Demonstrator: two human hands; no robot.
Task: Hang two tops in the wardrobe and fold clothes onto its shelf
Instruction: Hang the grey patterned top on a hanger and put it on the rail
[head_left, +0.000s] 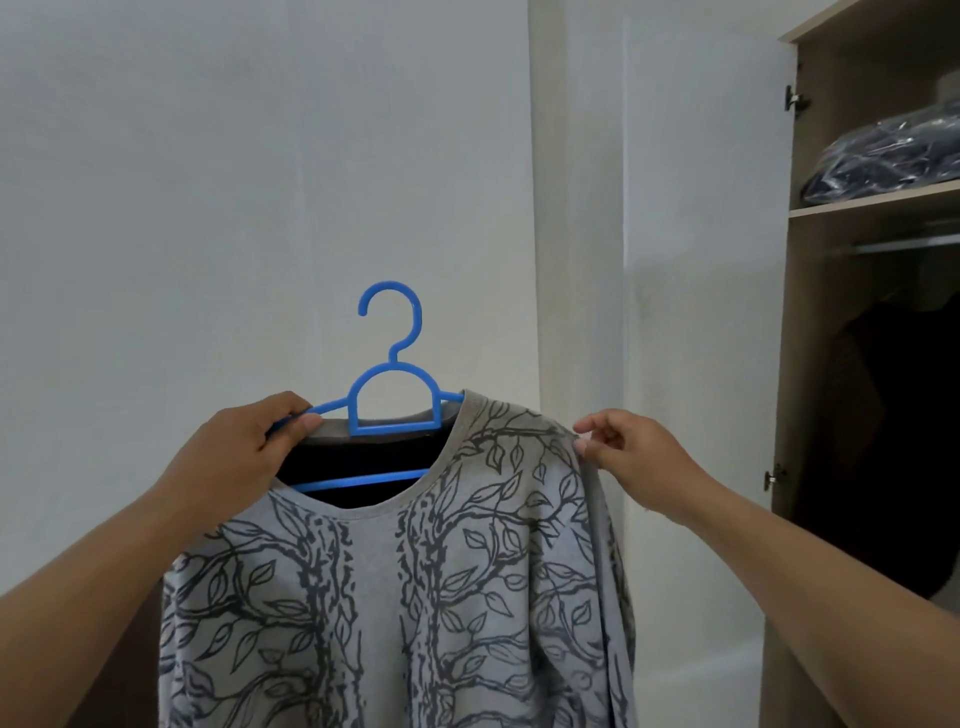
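Left hand (244, 441) grip around blue hanger (390, 400) arm; right hand (631, 457) pinching grey top (395, 597) shoulder.

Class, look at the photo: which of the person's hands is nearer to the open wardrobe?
Right. The right hand pinches the grey top's shoulder, towards the wardrobe; the left hand grips the blue hanger, farther away.

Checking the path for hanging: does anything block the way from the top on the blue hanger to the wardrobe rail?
Nothing visible does. The wardrobe door is open, and the rail shows bare metal. A dark garment hangs lower inside. The grey top is held left of the opening.
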